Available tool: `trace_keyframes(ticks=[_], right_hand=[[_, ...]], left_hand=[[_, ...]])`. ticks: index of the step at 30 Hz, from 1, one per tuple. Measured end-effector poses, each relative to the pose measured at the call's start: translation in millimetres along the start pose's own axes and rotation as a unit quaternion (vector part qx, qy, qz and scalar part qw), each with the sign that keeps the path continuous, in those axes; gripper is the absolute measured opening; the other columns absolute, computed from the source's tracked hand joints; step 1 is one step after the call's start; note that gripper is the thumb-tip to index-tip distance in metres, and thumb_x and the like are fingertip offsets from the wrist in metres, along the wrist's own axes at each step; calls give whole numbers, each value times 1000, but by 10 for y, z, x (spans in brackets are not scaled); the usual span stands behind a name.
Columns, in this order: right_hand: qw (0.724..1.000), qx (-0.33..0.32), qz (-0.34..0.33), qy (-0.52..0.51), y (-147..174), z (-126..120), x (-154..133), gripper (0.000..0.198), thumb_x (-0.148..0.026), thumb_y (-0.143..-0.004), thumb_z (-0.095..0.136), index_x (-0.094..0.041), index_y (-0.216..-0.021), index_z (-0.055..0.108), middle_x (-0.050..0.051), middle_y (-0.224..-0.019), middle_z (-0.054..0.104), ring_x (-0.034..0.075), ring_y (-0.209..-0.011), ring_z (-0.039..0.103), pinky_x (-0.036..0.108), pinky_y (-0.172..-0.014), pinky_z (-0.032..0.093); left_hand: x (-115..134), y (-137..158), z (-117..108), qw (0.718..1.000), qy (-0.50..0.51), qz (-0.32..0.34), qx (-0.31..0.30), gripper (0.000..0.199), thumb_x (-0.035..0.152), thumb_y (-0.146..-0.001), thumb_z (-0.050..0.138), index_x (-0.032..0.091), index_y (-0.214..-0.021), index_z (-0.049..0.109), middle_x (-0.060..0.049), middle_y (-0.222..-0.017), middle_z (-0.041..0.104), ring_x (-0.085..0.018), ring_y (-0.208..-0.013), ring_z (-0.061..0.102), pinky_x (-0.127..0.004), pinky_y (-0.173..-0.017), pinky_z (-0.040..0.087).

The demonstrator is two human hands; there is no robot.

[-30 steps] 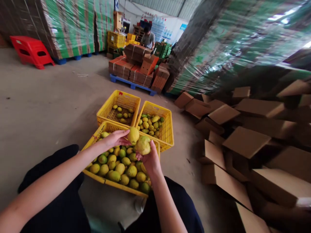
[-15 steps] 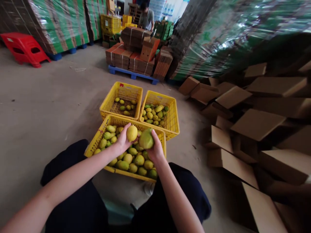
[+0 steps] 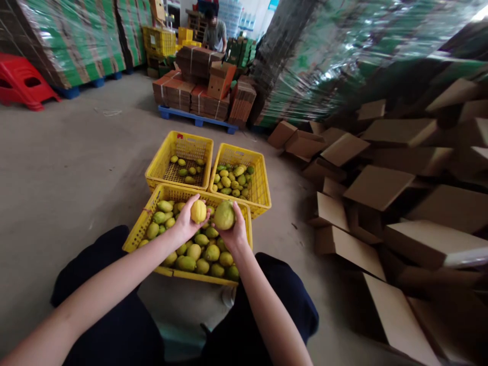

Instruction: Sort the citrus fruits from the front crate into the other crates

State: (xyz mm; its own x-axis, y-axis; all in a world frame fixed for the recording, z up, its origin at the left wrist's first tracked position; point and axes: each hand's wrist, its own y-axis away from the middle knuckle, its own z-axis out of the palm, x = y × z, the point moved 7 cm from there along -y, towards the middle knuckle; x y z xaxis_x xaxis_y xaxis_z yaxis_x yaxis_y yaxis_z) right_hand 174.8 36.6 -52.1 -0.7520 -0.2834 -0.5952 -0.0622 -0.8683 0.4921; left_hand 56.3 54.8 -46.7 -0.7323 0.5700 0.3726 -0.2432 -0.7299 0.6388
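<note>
My left hand is closed around a yellow lemon. In my right hand sits a larger green lemon, gripped between thumb and fingers. Both hands are side by side above the near yellow crate, which holds many green and yellowish lemons. Beyond it stand two more yellow crates: the far left crate has several lemons on its bottom, and the far right crate holds a larger heap at its left side.
Loose cardboard boxes pile up on the right. Behind the crates, flattened cartons rest on a blue pallet. A red stool stands at left, wrapped green stacks behind it. A person is at the back.
Both lemons have turned slightly in my hands. The whole view has shifted, so the crates and hands appear a little farther left.
</note>
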Motion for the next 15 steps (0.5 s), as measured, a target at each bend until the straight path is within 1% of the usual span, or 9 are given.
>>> trace_keyframes(ticks=[2,3,6,9,12,15], right_hand=[[999,13,27,-20,10,1,55,24,-44,-81,67,-21,-89,64,0,-71,70,18,-58,65,27,-44,50],[998,17,38,-38,14,5,80,24,-43,-82,66,-21,-88,64,1,-71,71,18,-57,65,27,-45,50],[995,3,39,-90,4,48,103,27,-46,-85,60,-19,-86,64,2,-71,72,17,-58,65,29,-52,55],[995,-21,19,-95,-37,89,83,25,-44,-85,60,-19,-86,65,2,-73,72,19,-62,67,33,-61,58],[996,-8,15,-92,-90,78,86,21,-40,-86,58,-20,-85,65,2,-71,72,19,-63,68,34,-64,60],[996,-1,11,-87,-109,69,80,20,-38,-89,53,-21,-90,64,2,-71,72,19,-62,67,36,-63,60]], left_hand=[[41,-7,35,1000,-16,24,4,18,22,-91,57,13,-76,60,-2,-60,62,-12,-51,62,-20,-50,53],[45,-14,46,999,-14,31,4,17,20,-90,57,13,-74,60,-2,-59,62,-12,-51,62,-20,-49,53],[2,-46,47,1000,-1,19,0,20,23,-90,55,13,-74,61,-4,-60,64,-14,-52,63,-23,-50,55],[6,-64,13,1000,2,26,-7,16,22,-91,54,14,-82,64,-3,-66,67,-14,-56,66,-25,-54,57],[78,-50,-45,998,15,61,6,12,18,-92,52,17,-91,64,-1,-73,69,-14,-60,67,-25,-59,59],[97,-38,-77,998,21,54,23,16,20,-95,48,17,-98,64,-2,-74,69,-13,-61,68,-24,-58,59]])
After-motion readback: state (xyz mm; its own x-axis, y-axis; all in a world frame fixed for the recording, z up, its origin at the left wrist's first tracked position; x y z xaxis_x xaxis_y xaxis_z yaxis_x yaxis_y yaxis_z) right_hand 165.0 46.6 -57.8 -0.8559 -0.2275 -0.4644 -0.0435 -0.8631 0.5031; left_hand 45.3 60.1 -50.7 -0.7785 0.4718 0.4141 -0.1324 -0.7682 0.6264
